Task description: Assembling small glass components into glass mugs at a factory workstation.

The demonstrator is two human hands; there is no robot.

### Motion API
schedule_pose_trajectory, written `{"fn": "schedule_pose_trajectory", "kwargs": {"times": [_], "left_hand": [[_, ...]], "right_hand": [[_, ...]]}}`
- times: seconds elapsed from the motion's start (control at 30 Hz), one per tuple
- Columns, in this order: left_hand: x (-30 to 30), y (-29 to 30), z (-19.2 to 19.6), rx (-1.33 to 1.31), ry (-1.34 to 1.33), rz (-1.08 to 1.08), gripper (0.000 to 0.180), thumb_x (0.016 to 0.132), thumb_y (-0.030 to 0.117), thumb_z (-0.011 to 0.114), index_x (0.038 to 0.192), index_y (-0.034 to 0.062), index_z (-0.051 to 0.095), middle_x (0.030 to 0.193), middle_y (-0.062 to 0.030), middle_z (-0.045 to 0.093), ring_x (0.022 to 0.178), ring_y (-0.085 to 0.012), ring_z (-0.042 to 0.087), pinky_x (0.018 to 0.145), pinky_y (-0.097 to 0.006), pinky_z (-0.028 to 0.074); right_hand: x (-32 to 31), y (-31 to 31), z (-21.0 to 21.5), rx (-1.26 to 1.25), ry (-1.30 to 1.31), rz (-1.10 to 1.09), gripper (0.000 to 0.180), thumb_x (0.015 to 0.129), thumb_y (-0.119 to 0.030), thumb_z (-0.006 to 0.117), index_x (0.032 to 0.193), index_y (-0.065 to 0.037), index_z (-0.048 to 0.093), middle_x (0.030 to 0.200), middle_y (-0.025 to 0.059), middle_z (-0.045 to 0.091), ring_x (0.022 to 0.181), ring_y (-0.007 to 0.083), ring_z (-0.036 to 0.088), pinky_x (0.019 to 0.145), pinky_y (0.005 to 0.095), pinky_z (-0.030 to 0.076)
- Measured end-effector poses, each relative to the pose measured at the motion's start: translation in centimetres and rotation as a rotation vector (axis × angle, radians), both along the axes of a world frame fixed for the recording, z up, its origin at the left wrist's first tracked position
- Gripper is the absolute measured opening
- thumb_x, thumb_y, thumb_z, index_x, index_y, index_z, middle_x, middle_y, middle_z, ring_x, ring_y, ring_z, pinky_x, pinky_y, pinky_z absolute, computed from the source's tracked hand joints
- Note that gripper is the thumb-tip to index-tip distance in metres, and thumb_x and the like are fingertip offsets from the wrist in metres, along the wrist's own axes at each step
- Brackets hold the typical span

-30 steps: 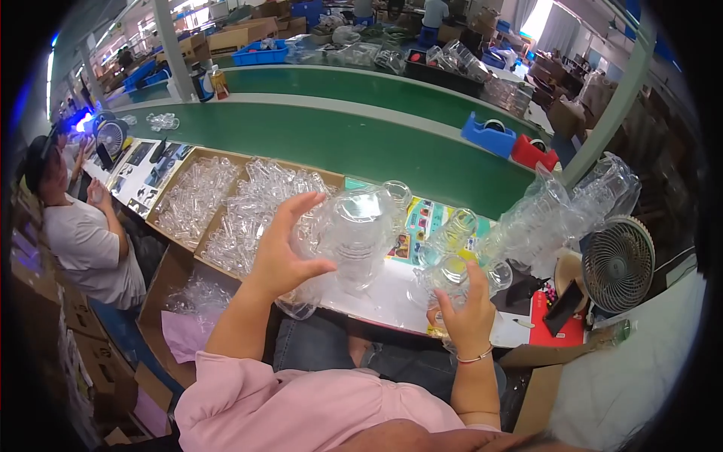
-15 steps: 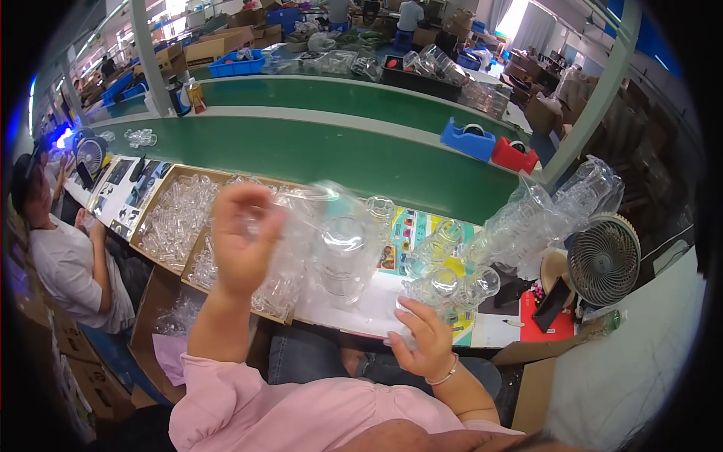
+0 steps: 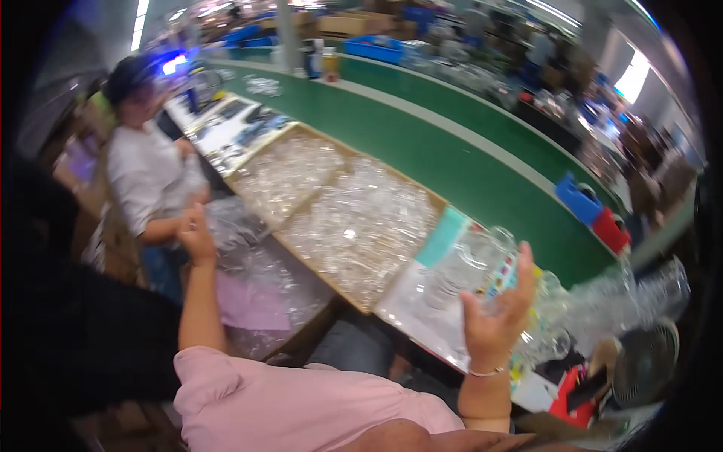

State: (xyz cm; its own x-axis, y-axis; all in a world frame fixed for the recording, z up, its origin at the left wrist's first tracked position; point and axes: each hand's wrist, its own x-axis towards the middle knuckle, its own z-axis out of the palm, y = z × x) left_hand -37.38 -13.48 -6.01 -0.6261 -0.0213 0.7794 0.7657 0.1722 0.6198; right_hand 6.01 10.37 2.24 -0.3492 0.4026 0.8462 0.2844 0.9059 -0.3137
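Green surface (image 3: pixel 429 162) behind wht tabletop (image 3: pixel 410 310), R hand (image 3: pixel 497 320) by clear plastic pcs (image 3: pixel 446 282)

Clear ridged container (image 3: pixel 438 285) on white tabletop (image 3: pixel 398 307), crumpled clear film (image 3: pixel 237 228) at left hand (image 3: pixel 197 237)

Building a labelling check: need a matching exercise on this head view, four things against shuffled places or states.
Things:
1. bare left hand
2. bare right hand
3. thin pink sheet
4. blue plastic tape dispenser

Places or states:
A. next to a red plastic tape dispenser
B. thumb and fingers spread wide apart
C. just right of the left forearm
D. beside loose clear plastic film

Pairs: 1-D; 2-B; 3-C; 4-A
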Motion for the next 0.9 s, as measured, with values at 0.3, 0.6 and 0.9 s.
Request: {"fn": "schedule_pose_trajectory", "kwargs": {"times": [0.3,0.6,0.9], "left_hand": [[11.2,-6.4,-26.4,-1.517,-0.61,-0.238,0.068,0.079,0.046,0.055,0.131,0.0069,0.036,0.135,-0.0175,0.037,0.12,-0.0341,0.041,0.102,-0.048,0.027],[5.2,-1.9,-18.8,-1.212,-0.121,-0.308,0.023,0.073,0.006,0.054,0.093,0.0106,0.065,0.08,-0.0179,0.063,0.074,-0.032,0.06,0.071,-0.041,0.046],[18.6,8.6,-2.1,-0.24,0.177,-0.583,0.039,0.078,0.016,0.06,0.11,-0.001,0.047,0.111,-0.0164,0.048,0.104,-0.0308,0.046,0.093,-0.039,0.035]], "right_hand": [[-1.1,0.0,1.6,-0.487,-0.071,0.041,0.07,0.067,-0.008,0.073,0.128,-0.004,0.038,0.117,0.0133,0.052,0.096,0.0188,0.055,0.075,0.0269,0.046],[-1.7,0.1,2.9,-0.426,0.142,0.138,0.074,0.063,-0.002,0.075,0.127,-0.004,0.038,0.103,0.0089,0.058,0.088,0.0119,0.056,0.072,0.022,0.045],[0.9,1.0,7.4,-0.334,0.319,0.206,0.072,0.068,-0.012,0.078,0.127,-0.002,0.038,0.107,0.0081,0.053,0.09,0.0118,0.053,0.075,0.0235,0.046]]}}
